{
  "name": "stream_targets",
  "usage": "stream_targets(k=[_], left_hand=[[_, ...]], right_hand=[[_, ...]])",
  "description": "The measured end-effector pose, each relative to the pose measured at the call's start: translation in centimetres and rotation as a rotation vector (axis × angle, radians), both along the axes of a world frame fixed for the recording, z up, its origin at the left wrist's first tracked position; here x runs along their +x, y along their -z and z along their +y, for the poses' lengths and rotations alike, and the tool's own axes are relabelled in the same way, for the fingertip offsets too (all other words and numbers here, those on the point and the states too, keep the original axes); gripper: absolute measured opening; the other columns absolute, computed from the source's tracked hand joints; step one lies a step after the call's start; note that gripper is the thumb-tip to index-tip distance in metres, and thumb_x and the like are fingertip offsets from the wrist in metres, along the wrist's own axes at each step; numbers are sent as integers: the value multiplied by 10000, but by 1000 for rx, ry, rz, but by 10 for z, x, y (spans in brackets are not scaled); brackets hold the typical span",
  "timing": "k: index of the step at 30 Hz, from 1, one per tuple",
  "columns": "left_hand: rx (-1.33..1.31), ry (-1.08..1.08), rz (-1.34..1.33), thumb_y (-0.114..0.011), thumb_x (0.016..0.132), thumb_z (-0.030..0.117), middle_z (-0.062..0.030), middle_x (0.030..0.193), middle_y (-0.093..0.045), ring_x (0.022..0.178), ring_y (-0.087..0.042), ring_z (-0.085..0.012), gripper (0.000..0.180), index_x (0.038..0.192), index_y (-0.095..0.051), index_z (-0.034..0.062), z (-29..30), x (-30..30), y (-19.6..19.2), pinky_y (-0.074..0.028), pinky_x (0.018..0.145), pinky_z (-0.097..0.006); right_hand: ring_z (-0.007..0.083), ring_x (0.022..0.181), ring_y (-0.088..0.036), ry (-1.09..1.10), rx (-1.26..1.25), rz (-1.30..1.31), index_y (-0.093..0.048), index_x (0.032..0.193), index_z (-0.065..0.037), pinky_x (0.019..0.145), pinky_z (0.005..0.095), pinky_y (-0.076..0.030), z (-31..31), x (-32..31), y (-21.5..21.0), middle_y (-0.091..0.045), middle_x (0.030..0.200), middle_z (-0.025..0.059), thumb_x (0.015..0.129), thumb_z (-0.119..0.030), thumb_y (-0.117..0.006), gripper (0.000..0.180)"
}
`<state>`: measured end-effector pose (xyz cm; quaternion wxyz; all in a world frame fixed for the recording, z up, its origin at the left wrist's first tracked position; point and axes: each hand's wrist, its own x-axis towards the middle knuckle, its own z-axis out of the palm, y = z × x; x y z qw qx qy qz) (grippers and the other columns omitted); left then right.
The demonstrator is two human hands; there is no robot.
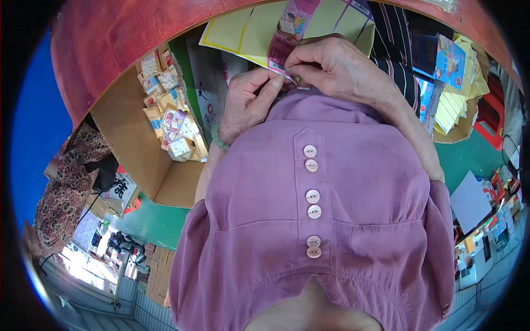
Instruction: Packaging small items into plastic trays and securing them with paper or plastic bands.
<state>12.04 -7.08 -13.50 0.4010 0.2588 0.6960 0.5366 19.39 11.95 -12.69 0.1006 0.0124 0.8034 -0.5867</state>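
A pale yellow printed sheet (234, 33) with a purple-pink strip (287, 36) lies over my lap, partly under the red table edge. At its near edge, the thumb and fingers of my right hand (334, 66) are pinched together on the strip's end. My left hand (251, 102) is closed with thumb and forefinger at the same edge, just left of the right hand. The fingertips of both hands nearly meet there. Whether a small piece sits between them is hidden. A pale green bracelet (219, 138) circles my left wrist.
A red table (110, 38) curves across the far side. Left stands an open cardboard box (124, 132) with many small flat colourful packets (176, 124). Blue and yellow printed cards (450, 63) fill a box at right, near a red plastic stool (490, 118). Someone's patterned sleeve (69, 193) shows far left.
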Motion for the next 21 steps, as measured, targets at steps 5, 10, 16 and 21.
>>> stream_targets(k=[5, 10, 16, 21], left_hand=[[2, -7, -6, -558, 893, 82, -62, 749, -654, 672, -594, -103, 127, 890, -633, -21, 0, -1, 1, -474, 640, -243], [-21, -72, -7, -564, 889, 97, -21, 674, -606, 612, -511, -60, 131, 878, -627, -18, 3, 2, 7, -432, 577, -227], [-26, -122, 130, -563, 885, 92, -6, 604, -516, 552, -421, -56, 131, 835, -616, -16, 4, 1, 3, -379, 507, -235], [-1, -104, 259, -555, 890, 77, -32, 645, -606, 579, -526, -58, 131, 844, -640, -11, 3, 2, 5, -432, 553, -215]], right_hand=[[280, 664, -607, -6, 150, 102, -600, 862, 23, 607, 348, -477, -5, 2, -2, -601, 729, 133, 799, -29, -564, 90], [315, 654, -595, -15, 163, 89, -570, 852, 16, 600, 377, -474, -8, 0, -1, -591, 724, 150, 794, -41, -562, 81], [269, 632, -590, -24, 133, 46, -579, 856, 1, 592, 347, -475, -6, -4, -3, -602, 725, 138, 787, -66, -567, 97], [183, 647, -596, 53, 107, 25, -586, 856, 2, 613, 305, -482, 3, -4, 2, -610, 714, 105, 791, -78, -578, 103]])
